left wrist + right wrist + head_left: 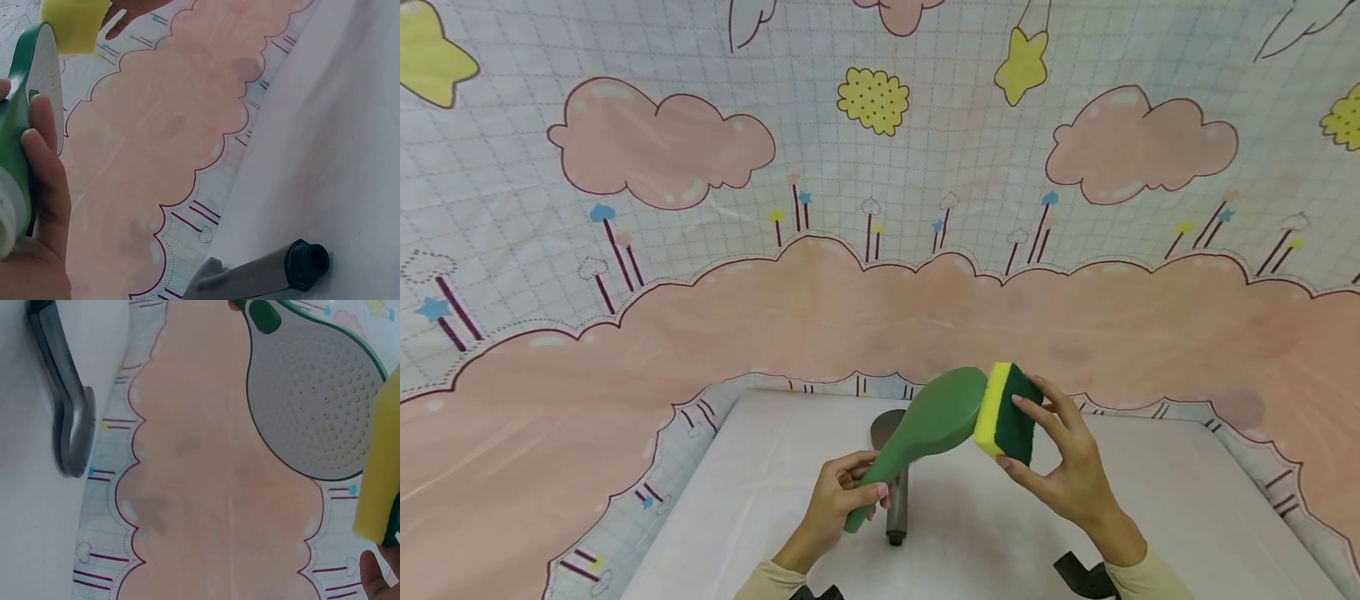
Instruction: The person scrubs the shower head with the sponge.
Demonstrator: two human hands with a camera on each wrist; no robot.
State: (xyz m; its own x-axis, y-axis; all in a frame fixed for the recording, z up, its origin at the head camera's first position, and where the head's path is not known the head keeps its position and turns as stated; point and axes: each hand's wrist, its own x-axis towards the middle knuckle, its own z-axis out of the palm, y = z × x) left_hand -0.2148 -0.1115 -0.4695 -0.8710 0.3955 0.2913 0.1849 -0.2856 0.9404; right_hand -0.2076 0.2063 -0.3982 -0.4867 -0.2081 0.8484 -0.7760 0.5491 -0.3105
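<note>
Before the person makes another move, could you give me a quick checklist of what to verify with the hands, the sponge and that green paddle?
1. Left hand grips the green paddle by its handle: ok.
2. Right hand holds the sponge: ok, pinched between thumb and fingers.
3. Sponge's yellow side turned toward the paddle: ok.
4. Sponge lying flat over the paddle's nubbed face: not ok; it is at the paddle's edge.
5. Sponge wet: cannot tell from these views.
6. Grey tool lying on the table, in neither hand: ok.
</note>
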